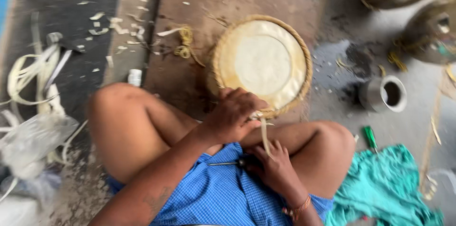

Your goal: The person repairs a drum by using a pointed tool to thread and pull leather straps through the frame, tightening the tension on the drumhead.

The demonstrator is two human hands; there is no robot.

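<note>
Pale hide, ringed by a braided rim, forms the drum head (262, 63) lying flat on a brown wooden board (199, 41) in front of the seated person's crossed legs. The left hand (233, 114) is curled closed over the drum head's near rim, where a pale leather strip (264, 134) emerges. The right hand (274, 165) is clenched around the strip's lower end with a dark-tipped metal awl (229, 163) just beside it, over the blue checked cloth (223, 193); a steel cup (385, 94) stands well apart.

Steel cup (384, 94) on floor, teal cloth (383, 187) below it, green-handled tool (370, 137) between, strip scraps (35, 71) far left.
</note>
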